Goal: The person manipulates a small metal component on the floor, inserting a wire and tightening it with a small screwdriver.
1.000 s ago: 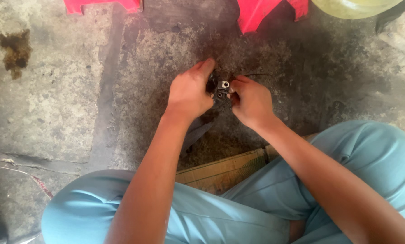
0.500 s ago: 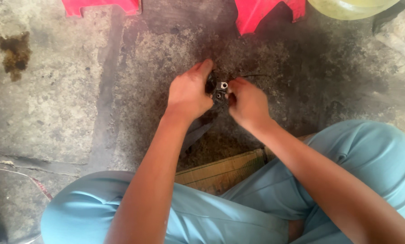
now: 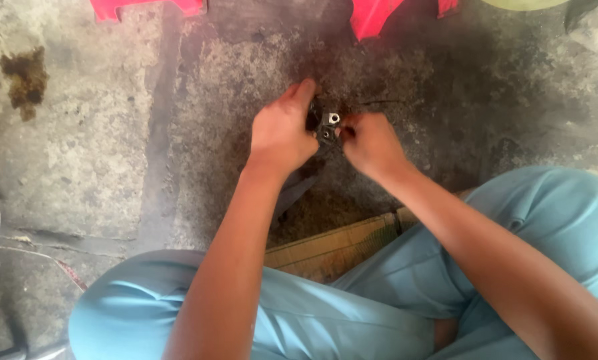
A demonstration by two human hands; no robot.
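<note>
A small dark metal part [image 3: 327, 127] with a shiny silver fitting on top sits between my two hands, just above the stained concrete floor [image 3: 112, 133]. My left hand [image 3: 284, 130] wraps around its left side, fingers curled over it. From the right, my right hand [image 3: 369, 141] pinches the same part with fingertips at the silver fitting. Most of the part is hidden by my fingers. A dark strip trails down from the part under my left wrist.
My knees in light blue trousers [image 3: 532, 213] fill the lower view. A piece of cardboard [image 3: 332, 247] lies under my legs. Red plastic stool legs [image 3: 372, 17] stand at the top edge. A rusty brown stain [image 3: 24, 80] marks the floor at left.
Both hands stay on the part and have drifted slightly left and up in view. The grip looks the same.
</note>
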